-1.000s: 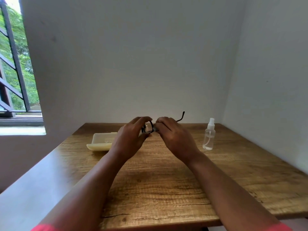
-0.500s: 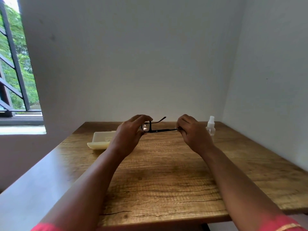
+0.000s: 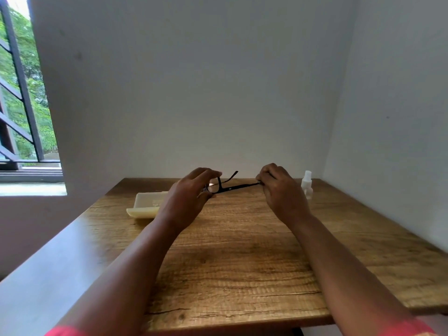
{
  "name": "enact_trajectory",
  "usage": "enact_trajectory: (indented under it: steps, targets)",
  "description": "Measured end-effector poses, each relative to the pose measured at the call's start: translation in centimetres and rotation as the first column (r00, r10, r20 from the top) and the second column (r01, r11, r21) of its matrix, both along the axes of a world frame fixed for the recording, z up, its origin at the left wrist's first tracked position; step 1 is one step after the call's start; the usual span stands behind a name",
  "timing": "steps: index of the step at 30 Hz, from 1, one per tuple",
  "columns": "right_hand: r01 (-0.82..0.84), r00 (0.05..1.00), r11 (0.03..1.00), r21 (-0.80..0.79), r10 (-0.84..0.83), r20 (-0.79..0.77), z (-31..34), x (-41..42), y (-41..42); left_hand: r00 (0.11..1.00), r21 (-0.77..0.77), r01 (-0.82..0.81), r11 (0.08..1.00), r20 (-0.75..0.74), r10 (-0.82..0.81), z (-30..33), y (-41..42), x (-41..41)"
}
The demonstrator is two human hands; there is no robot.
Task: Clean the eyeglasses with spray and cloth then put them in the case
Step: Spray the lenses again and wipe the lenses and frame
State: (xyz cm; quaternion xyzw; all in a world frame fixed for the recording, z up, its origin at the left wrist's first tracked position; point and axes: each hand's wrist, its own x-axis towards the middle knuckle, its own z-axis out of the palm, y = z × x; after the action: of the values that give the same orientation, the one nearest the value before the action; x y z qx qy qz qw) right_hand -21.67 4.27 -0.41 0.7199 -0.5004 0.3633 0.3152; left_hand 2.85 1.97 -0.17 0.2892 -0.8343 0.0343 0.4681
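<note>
right hand (image 3: 281,190): no longer bunched up against the left, now out at the temple tip
glasses (image 3: 226,187): one arm swung open, stretched between both hands
spray bottle (image 3: 307,184): now half hidden behind that hand

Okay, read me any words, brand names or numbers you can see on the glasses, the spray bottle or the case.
None can be read.
Eyeglasses: a small pale mark on the temple arm, too small to read.
Spray bottle: no label visible.
Open case: a faint mark inside, too blurred to read.
</note>
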Motion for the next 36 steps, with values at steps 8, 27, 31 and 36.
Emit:
enact_trajectory:
  steps: [8,27,31,36]
  targets:
    - [-0.109,0.975,0.991,-0.073,0.092,-0.203,0.0,4.1,1.1,0.998,-0.019,-0.052,0.998,0.044,0.053,-0.2,0.1,-0.4]
    - [-0.071,0.993,0.997,-0.028,0.068,-0.100,-0.3,0.9,0.0,0.998,0.060,0.031,0.998,-0.058,-0.028,0.1,-0.3,-0.1]
    - [-0.026,0.996,0.999,-0.038,0.023,-0.091,-0.4,0.3,-0.4,0.997,0.071,0.054,0.996,-0.054,-0.050,0.2,-0.2,-0.2]
    - [0.031,0.995,0.998,-0.052,-0.036,-0.092,-0.5,-0.5,-1.0,0.994,0.049,0.072,0.996,-0.091,-0.067,0.3,-0.1,0.0]
